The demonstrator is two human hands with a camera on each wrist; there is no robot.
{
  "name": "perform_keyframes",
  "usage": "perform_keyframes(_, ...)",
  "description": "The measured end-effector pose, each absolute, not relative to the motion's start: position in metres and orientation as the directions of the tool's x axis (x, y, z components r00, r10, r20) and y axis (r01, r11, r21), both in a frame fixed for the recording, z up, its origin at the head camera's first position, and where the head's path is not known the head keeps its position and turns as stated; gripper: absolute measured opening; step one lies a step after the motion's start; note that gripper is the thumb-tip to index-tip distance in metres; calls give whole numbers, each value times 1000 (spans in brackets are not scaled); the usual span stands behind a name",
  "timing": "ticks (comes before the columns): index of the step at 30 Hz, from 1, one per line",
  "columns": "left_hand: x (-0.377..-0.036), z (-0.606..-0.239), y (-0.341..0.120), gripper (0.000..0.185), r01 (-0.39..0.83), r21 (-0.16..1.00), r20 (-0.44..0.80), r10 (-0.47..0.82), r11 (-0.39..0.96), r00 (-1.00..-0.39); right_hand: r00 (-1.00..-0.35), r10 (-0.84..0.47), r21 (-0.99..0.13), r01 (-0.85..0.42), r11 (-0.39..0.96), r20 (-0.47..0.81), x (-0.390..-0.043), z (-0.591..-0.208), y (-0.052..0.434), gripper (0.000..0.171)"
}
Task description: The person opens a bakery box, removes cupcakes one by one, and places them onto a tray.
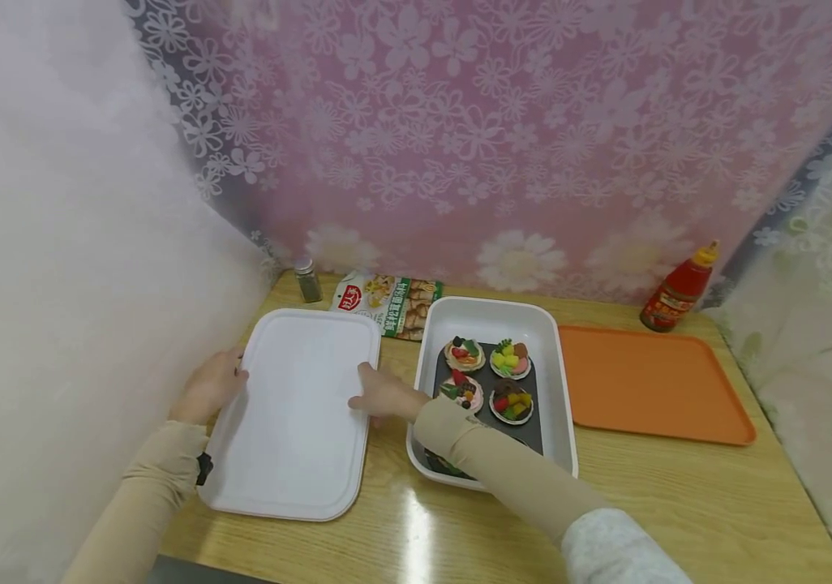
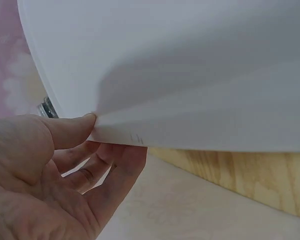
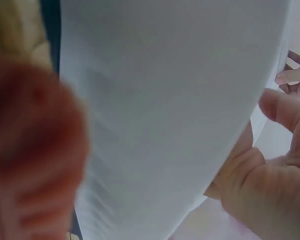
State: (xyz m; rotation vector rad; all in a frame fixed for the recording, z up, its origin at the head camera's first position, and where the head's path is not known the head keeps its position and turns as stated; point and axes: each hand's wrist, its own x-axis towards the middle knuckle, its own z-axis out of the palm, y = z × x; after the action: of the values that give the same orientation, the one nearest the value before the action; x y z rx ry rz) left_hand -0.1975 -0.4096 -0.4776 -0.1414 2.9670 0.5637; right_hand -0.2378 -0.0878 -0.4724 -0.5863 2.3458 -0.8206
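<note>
A white lid [image 1: 292, 414], flat and rectangular with rounded corners, is at the left of the table. My left hand [image 1: 209, 384] holds its left edge; in the left wrist view the thumb lies on top and the fingers [image 2: 125, 162] are underneath. My right hand [image 1: 387, 393] grips the right edge, thumb on the upper face. To the right stands a deep white container [image 1: 563, 389] with a dark baking tray [image 1: 485, 389] inside. Several fruit tarts [image 1: 510, 359] sit in that tray. My right forearm crosses over the container and hides its front part.
An orange tray [image 1: 649, 381] lies at the right, with a red sauce bottle [image 1: 679, 288] behind it. Along the back are a small shaker jar [image 1: 307, 281] and a seasoning packet [image 1: 390, 302], partly covered by the lid. A flowered curtain [image 1: 460, 146] hangs behind.
</note>
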Motion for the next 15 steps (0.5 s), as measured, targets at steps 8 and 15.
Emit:
perform_keyframes(8,-196,-491,-413,54,-159,336,-188,-99,928,-977,-693,-589,-681,-192,706,-415,-232,-477,-87,72)
perform_keyframes(15,-195,-498,-413,51,-170,345,-202,-104,923,-974,-679,-582,-659,-189,728,-448,-230,-483,-92,72)
